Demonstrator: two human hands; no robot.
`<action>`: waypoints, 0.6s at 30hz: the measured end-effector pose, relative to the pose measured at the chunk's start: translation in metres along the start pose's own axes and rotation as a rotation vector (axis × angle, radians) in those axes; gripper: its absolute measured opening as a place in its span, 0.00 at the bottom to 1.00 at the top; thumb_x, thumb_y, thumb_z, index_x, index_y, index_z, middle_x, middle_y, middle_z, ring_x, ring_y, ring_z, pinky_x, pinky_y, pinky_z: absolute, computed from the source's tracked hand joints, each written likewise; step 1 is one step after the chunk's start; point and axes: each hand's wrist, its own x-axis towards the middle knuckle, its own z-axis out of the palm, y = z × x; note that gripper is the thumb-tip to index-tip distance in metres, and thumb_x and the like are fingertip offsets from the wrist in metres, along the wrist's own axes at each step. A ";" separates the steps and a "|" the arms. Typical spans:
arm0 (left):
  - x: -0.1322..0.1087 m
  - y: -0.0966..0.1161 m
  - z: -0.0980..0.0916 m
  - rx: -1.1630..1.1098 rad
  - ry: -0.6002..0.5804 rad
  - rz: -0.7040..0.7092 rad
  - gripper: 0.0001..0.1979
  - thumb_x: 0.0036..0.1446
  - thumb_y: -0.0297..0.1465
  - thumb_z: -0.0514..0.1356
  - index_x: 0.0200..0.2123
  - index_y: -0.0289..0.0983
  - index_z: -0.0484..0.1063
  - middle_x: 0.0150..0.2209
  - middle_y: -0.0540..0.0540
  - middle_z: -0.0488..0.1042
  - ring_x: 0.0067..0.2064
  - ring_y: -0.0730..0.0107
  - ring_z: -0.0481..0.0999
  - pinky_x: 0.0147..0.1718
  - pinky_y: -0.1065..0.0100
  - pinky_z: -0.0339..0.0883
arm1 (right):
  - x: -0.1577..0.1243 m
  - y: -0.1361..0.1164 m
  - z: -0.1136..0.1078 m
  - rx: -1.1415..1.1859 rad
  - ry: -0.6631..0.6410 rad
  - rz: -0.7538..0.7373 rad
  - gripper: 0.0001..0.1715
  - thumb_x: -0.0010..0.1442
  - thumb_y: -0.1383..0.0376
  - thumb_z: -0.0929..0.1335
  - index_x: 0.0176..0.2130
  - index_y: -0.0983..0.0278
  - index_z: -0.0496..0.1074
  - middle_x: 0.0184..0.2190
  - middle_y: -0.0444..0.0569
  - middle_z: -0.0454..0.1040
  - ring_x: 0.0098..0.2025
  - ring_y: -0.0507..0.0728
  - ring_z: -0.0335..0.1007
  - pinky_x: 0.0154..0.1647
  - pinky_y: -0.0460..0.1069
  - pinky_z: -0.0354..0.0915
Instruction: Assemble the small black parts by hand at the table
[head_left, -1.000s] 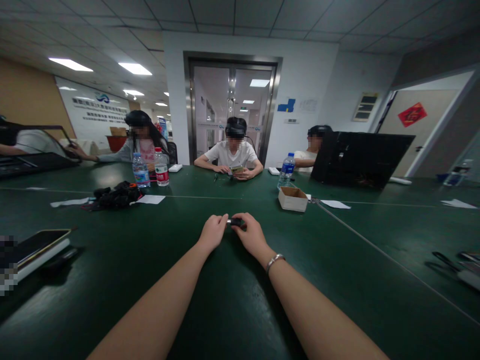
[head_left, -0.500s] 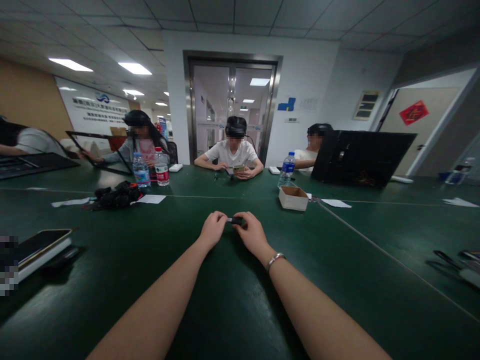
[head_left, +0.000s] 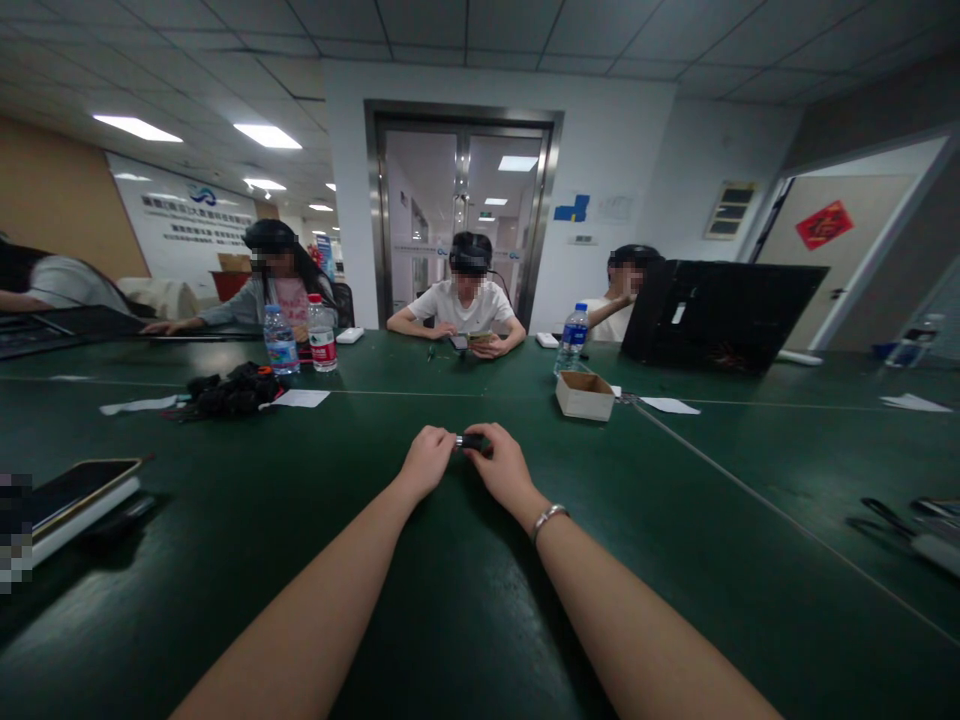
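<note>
Both my hands rest on a dark green table, stretched out in front of me. My left hand is curled and pinches the metal end of a small black object. My right hand is closed on the object's other end, fingers wrapped round it. I cannot make out what the small object is. A silver bracelet sits on my right wrist.
A small cardboard box stands beyond my hands to the right, a black bundle and two water bottles to the left. A phone on a white book lies at left. An open black laptop stands at right. Several people sit across the table.
My hands have hardly moved. At far left a person has lowered a laptop lid flat. The person behind the right laptop has raised a hand to their head.
</note>
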 end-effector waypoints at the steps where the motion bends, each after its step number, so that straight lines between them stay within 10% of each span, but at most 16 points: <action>1: 0.000 -0.001 0.000 -0.013 0.013 0.010 0.14 0.53 0.39 0.52 0.28 0.38 0.72 0.36 0.44 0.71 0.39 0.64 0.70 0.38 0.67 0.62 | 0.000 0.000 0.000 0.002 0.001 0.001 0.13 0.51 0.69 0.67 0.39 0.59 0.71 0.37 0.45 0.70 0.33 0.52 0.65 0.37 0.50 0.64; 18: 0.002 -0.001 0.000 0.048 -0.037 0.017 0.15 0.56 0.39 0.50 0.32 0.37 0.72 0.39 0.43 0.70 0.44 0.64 0.69 0.45 0.65 0.62 | 0.002 0.004 0.003 0.006 0.006 -0.027 0.14 0.51 0.70 0.67 0.39 0.59 0.71 0.37 0.45 0.70 0.37 0.53 0.66 0.39 0.50 0.64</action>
